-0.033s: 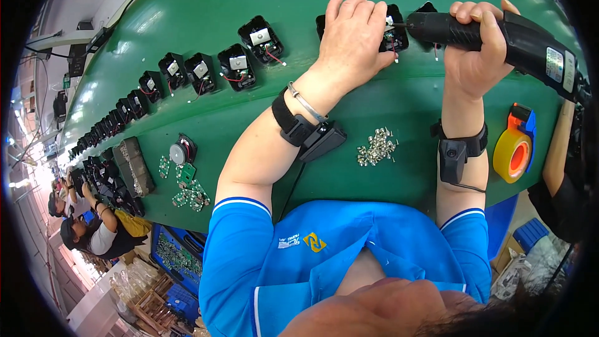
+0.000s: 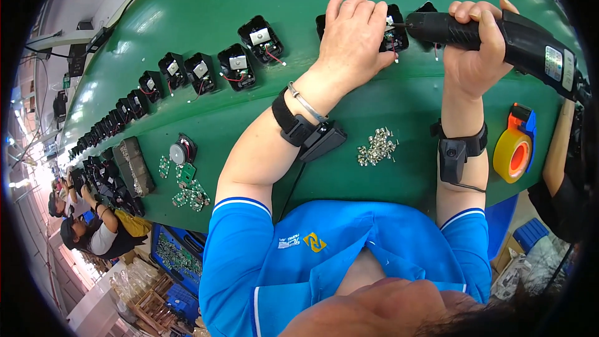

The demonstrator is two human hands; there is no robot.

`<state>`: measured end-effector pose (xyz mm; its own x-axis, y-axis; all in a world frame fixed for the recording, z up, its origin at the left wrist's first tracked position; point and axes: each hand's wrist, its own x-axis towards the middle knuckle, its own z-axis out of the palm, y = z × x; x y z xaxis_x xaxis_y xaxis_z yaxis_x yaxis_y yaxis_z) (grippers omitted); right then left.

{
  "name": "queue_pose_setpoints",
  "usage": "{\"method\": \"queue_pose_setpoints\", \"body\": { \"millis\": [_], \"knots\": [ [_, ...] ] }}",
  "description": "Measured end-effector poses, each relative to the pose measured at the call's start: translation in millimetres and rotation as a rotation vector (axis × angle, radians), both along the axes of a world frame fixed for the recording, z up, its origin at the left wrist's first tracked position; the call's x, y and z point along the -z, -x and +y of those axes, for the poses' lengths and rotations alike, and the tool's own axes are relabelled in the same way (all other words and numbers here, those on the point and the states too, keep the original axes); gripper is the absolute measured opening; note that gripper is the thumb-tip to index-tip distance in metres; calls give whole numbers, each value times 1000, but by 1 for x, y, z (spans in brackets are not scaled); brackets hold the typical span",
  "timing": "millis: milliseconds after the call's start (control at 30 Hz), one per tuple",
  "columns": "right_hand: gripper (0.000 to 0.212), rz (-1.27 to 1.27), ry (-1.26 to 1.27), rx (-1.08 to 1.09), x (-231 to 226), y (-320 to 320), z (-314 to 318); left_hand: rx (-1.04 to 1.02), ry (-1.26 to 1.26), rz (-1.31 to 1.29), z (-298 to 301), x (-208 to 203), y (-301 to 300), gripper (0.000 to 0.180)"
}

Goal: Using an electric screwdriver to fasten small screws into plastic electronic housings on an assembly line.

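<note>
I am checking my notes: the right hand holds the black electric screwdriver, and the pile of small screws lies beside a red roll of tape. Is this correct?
Not quite: in the head view the roll of tape is yellow, on an orange and blue holder. The rest holds: the right hand grips the black electric screwdriver, and the screws lie near the tape.

Landmark: screw pile [image 2: 377,146] on desk [image 2: 206,6]. Tape roll [image 2: 513,150] lies right of it. Open housing [image 2: 392,28] lies behind it; row of housings [image 2: 206,68] trails left. Small circuit boards [image 2: 187,187] lie far left, near desk edge.
</note>
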<state>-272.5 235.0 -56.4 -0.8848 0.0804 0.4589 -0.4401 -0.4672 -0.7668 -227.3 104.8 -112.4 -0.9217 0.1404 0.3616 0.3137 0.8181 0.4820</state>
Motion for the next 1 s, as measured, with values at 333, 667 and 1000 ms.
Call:
{"method": "queue_pose_setpoints", "body": {
  "millis": [333, 667, 1000],
  "knots": [
    [28, -6, 27, -28, 6, -4, -8, -8, 7, -2, -5, 3, -4, 64],
    [28, 72, 6, -129, 13, -3, -13, 5, 12, 10, -10, 6, -3, 62],
    [34, 162, -140, -187, 23, -7, -27, -5, 50, 38, -18, 12, -1, 55]
  ]
}}
